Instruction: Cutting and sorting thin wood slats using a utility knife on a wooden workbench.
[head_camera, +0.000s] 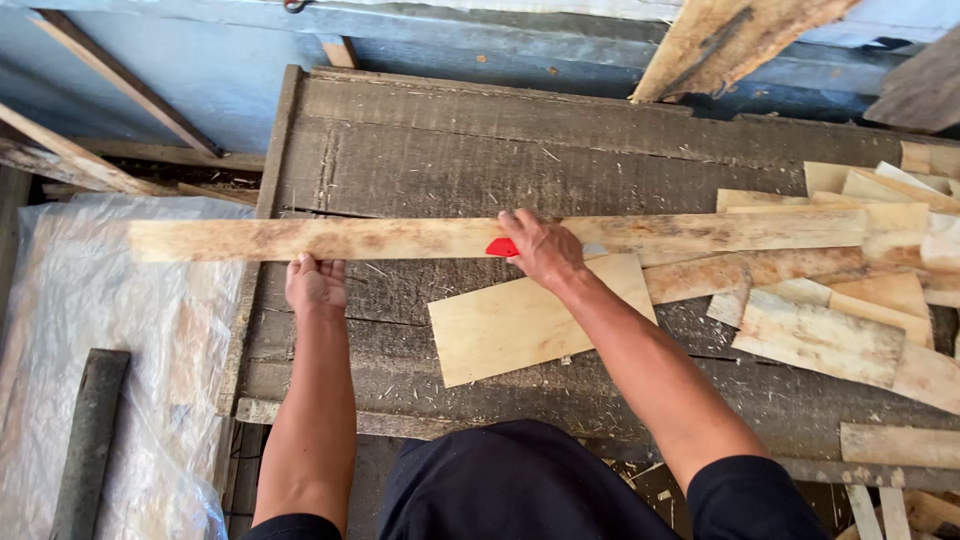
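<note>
I hold a long pale thin wooden strip (400, 238) flat across the dark weathered plank workbench (450, 150), running roughly from 9 to 3 o'clock. My left hand (316, 284) grips the strip's near edge from below, fingers curled under it, thumb side hidden, so it is closed on the wood. My right hand (541, 247) presses down on top of the strip near its middle, fingers spread forward, and pins a small red plastic-handled cutter (503, 247) under the palm; the blade is hidden, so I cannot tell whether it touches the wood.

At 5 o'clock from the right hand, touching the strip's near edge, lies a pale rectangular veneer sheet (520, 325). At 3 o'clock sits a loose pile of pale veneer offcuts (860, 300), overlapping the strip's right end. At 8 o'clock, off the bench, crumpled clear plastic sheeting (90, 330) covers the ground with a dark grey bar (90, 430) on it.

Step in hand, as I judge it: lining up the strip, cutter at the ready. The next move calls for a steady left-hand hold, even downward pressure, and the cutter kept straight along the grain.
</note>
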